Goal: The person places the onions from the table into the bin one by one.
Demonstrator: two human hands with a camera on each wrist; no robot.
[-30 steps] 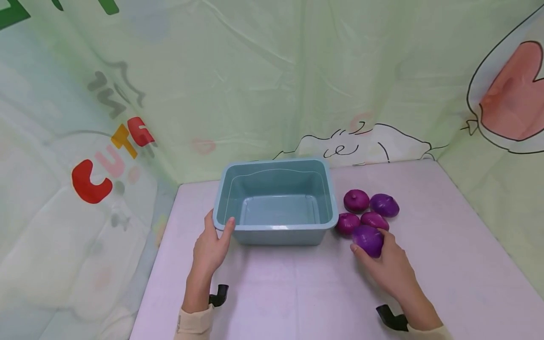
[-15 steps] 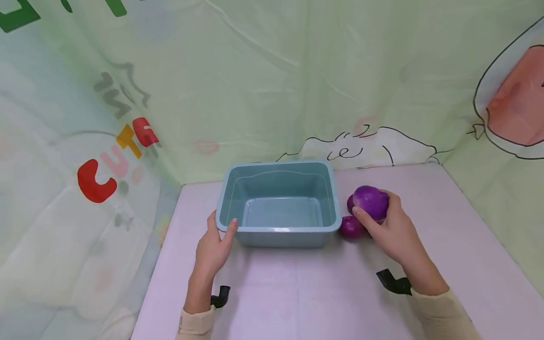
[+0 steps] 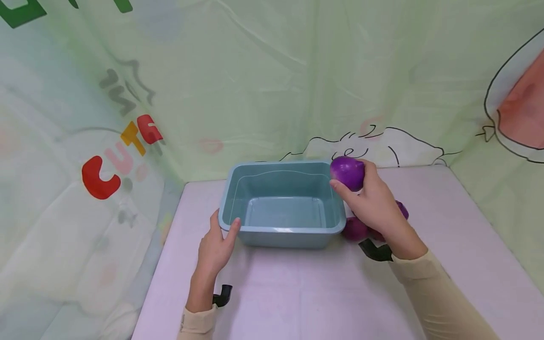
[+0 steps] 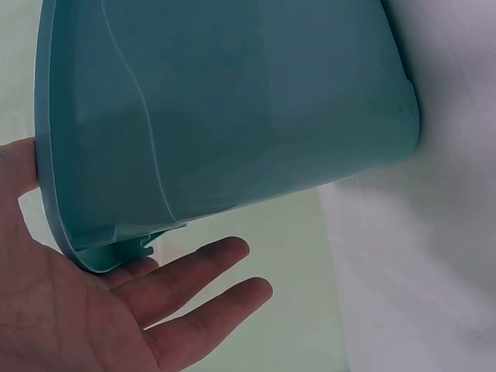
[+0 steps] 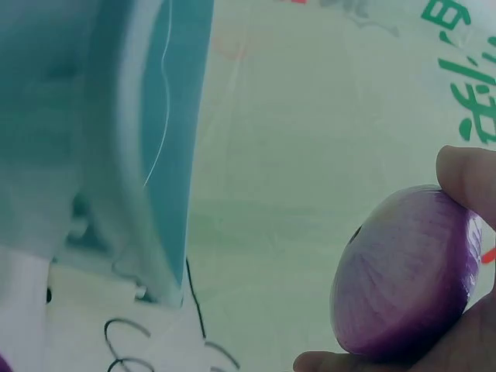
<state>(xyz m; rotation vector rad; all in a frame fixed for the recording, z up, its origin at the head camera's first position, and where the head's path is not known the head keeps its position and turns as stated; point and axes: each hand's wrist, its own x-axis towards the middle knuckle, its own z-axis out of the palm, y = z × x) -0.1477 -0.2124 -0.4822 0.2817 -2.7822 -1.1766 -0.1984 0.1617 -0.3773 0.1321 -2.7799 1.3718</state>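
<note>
A blue plastic basin (image 3: 282, 230) stands in the middle of the table, nothing inside it. My left hand (image 3: 216, 248) holds its front left corner, thumb over the rim and the other fingers under the outside; in the left wrist view some of those fingers (image 4: 209, 310) extend below the rim. Raised at the basin's right rim, my right hand (image 3: 376, 203) grips a purple onion (image 3: 347, 173) between thumb and fingers. The right wrist view shows this onion (image 5: 407, 271) in the hand, beside the basin wall. More purple onions (image 3: 355, 229) lie beneath the right hand, partly hidden by it.
The pale lilac tabletop (image 3: 276, 293) extends in front of the basin. A light green printed curtain (image 3: 263, 85) hangs behind the table and along both sides. Black curved pieces (image 3: 223, 296) stick out at both wrists.
My right hand has lifted the onion from the front of the group and carried it up and leftward to the basin's right rim. My left hand stays on the basin corner.
</note>
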